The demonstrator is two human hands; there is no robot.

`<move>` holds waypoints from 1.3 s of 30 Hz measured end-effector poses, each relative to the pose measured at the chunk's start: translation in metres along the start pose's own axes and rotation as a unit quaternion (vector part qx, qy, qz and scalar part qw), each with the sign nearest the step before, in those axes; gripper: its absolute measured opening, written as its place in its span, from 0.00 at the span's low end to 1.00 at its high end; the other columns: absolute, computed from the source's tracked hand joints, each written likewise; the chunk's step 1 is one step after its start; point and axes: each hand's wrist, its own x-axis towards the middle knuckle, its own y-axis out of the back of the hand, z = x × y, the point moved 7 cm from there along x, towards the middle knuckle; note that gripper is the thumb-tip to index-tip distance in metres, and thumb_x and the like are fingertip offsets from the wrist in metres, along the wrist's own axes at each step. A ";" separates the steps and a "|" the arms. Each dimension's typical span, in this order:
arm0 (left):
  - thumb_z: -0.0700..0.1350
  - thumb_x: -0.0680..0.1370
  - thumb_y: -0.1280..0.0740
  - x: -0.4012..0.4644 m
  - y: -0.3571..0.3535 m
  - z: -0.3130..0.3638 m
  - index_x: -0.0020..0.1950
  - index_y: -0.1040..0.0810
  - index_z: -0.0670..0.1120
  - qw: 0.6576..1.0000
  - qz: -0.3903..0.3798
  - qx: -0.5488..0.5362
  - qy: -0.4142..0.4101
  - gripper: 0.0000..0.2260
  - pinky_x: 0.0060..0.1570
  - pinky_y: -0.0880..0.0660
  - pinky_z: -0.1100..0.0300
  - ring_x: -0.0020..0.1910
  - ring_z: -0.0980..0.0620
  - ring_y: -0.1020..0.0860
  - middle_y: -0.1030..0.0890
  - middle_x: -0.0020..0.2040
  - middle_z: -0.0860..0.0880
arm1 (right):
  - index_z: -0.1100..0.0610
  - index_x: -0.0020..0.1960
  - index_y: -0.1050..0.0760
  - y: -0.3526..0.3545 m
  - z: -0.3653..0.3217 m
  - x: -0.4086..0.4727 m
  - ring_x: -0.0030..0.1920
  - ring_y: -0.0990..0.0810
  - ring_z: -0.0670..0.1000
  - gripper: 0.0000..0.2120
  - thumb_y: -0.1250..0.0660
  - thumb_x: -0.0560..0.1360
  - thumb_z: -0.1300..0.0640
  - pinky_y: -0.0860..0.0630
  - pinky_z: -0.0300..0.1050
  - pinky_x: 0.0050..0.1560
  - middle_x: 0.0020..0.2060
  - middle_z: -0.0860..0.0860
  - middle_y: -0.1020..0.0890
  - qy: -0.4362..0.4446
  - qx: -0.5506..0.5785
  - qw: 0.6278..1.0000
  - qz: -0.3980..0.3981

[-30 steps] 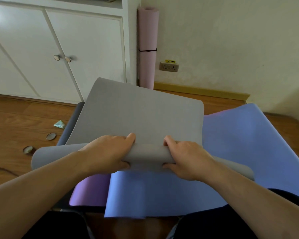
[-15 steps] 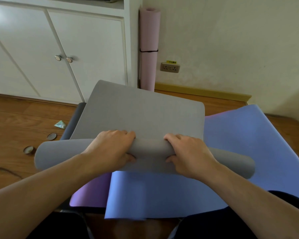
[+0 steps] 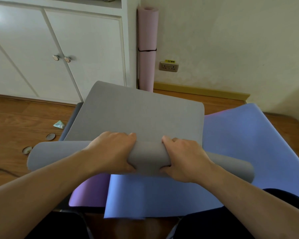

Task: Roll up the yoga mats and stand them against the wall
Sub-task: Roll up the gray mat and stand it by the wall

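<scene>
The grey yoga mat (image 3: 141, 116) is matte and plain, partly rolled; its near end forms a thick tube lying crosswise, its far part still flat on the wooden floor (image 3: 16, 123); the left hand (image 3: 110, 152) and right hand (image 3: 185, 159) each curl around the middle of the roll, thumbs tucked beneath; under it lie a blue-violet mat (image 3: 231, 144) and a purple mat (image 3: 90, 192), both unrolled; a pink rolled mat (image 3: 148, 49), bound by a dark band, stands upright in the corner between the white cabinet (image 3: 76, 49) and the wall (image 3: 231, 40).
</scene>
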 end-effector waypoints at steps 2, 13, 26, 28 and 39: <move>0.65 0.72 0.30 0.001 -0.004 0.001 0.53 0.35 0.53 1.000 -0.002 -0.008 0.001 0.23 0.43 0.27 0.52 0.48 0.47 0.20 0.21 0.50 0.53 | 0.49 0.52 0.42 -0.001 -0.001 0.000 0.46 0.19 0.57 0.31 0.24 0.70 0.35 0.23 0.52 0.42 0.48 0.51 0.21 -0.006 -0.004 1.000 -0.014; 0.61 0.78 0.31 -0.003 0.002 0.011 0.53 0.41 0.54 0.998 0.058 -0.037 -0.005 0.20 0.44 0.30 0.52 0.55 0.48 0.23 0.25 0.54 0.54 | 0.51 0.57 0.33 -0.001 0.004 0.002 0.52 0.20 0.58 0.21 0.27 0.77 0.40 0.30 0.50 0.43 0.54 0.51 0.22 0.002 0.016 1.000 -0.003; 0.62 0.78 0.32 0.003 -0.007 0.009 0.55 0.34 0.52 0.999 -0.004 -0.049 -0.020 0.19 0.48 0.28 0.52 0.53 0.47 0.21 0.21 0.55 0.52 | 0.50 0.57 0.37 0.003 -0.003 0.002 0.45 0.21 0.55 0.27 0.25 0.72 0.40 0.23 0.52 0.42 0.47 0.50 0.23 0.025 -0.008 1.000 0.018; 0.65 0.75 0.30 0.002 -0.008 0.010 0.56 0.35 0.52 0.998 -0.011 -0.044 -0.031 0.23 0.48 0.27 0.52 0.51 0.48 0.21 0.21 0.54 0.53 | 0.51 0.57 0.37 0.001 -0.003 0.003 0.45 0.21 0.56 0.31 0.22 0.69 0.37 0.28 0.50 0.40 0.47 0.51 0.23 0.021 -0.017 1.000 0.000; 0.49 0.77 0.32 0.008 -0.015 0.014 0.55 0.35 0.50 0.999 -0.013 -0.022 -0.036 0.14 0.47 0.24 0.50 0.50 0.44 0.20 0.22 0.52 0.50 | 0.50 0.62 0.37 0.001 -0.011 -0.005 0.53 0.22 0.54 0.30 0.23 0.73 0.41 0.32 0.50 0.42 0.54 0.48 0.25 0.020 -0.035 0.999 0.032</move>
